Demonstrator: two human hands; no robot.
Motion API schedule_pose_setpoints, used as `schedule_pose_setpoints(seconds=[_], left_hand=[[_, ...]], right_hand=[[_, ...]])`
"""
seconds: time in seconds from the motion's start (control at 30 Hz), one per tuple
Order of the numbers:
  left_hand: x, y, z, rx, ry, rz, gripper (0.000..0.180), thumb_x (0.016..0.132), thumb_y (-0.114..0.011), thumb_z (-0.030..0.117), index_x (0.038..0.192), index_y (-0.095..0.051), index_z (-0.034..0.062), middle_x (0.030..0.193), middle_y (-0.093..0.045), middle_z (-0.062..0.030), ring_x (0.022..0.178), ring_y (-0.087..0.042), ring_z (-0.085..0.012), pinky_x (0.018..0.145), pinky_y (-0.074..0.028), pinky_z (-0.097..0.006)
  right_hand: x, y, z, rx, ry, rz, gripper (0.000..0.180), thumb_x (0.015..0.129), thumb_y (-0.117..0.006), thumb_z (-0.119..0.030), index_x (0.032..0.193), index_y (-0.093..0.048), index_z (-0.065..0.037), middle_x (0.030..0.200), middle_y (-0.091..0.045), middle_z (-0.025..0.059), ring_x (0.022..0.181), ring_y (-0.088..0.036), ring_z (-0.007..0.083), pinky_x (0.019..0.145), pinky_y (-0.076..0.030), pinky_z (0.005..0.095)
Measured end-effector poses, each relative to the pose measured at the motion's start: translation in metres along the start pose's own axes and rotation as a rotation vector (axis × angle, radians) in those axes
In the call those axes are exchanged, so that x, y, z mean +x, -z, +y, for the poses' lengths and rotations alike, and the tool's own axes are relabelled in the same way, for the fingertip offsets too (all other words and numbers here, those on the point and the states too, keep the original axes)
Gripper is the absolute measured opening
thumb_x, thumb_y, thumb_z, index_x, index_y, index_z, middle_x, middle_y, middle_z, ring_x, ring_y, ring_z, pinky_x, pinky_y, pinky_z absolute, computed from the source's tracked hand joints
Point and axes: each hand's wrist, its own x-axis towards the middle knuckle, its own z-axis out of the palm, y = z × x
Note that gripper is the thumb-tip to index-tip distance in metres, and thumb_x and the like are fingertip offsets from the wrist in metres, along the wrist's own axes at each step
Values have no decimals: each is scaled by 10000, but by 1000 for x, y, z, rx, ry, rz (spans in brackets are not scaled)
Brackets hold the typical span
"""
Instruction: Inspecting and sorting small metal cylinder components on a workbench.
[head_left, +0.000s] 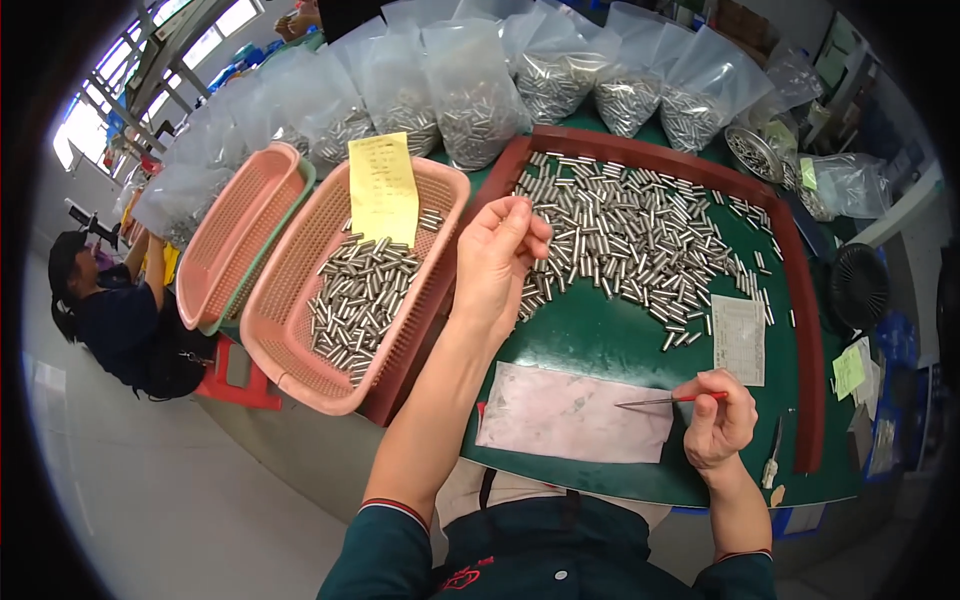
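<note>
My left hand point(497, 255) is raised by the near left edge of a wide spread of small metal cylinders point(620, 225) on the green tabletop. Its fingers are curled with thumb and fingertips together; whatever they may pinch is hidden. In my right hand point(722, 420) is a thin pointed pick point(660, 402) with a red handle, its tip directed left over a stained pale pink cloth point(560, 415). The cloth lies flat at the table's near edge, in front of my body. To the left, a pink plastic basket point(262, 330) holds more cylinders and a yellow written sheet point(383, 188).
A dark red raised border point(800, 330) edges the table. Bags of cylinders point(470, 95) line the back. A printed paper slip point(738, 340) and a small white-handled tool point(772, 455) lie right. Another pink basket point(235, 235) and a seated person point(125, 320) are left.
</note>
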Motion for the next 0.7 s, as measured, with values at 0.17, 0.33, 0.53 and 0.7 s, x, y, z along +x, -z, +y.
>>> schedule_pose_setpoints(seconds=[0.17,0.33,0.53,0.7], left_hand=[[-10,-19,-10,544,-103,-44,153,840,-586,139,850,-597,-13,599,-585,-37,489,-512,-58,437,-381,-172],[-14,-16,-29,1157,-327,-82,196,821,-609,139,695,-616,-11,489,-514,-22,442,-472,-55,405,-321,-216],[-6,-13,-47,1469,-754,-144,95,693,-598,-21,755,-624,46,733,-526,-44,726,-507,-232,658,-365,-328],[-5,-8,-52,1614,-721,-213,87,672,-619,-9,732,-627,53,724,-510,-42,751,-484,-220,674,-337,-334]], right_hand=[[3,3,0,-2,28,-14,162,851,-556,-134,912,-516,12,598,-597,56,479,-545,164,449,-399,256],[3,4,-1,15,50,-13,153,840,-571,-122,899,-528,12,602,-599,53,485,-552,163,454,-407,251],[3,3,0,14,58,13,160,824,-596,-132,875,-542,9,598,-594,44,477,-547,160,447,-396,249],[3,2,0,18,58,22,157,820,-601,-135,865,-549,6,596,-592,41,475,-547,161,445,-393,248]])
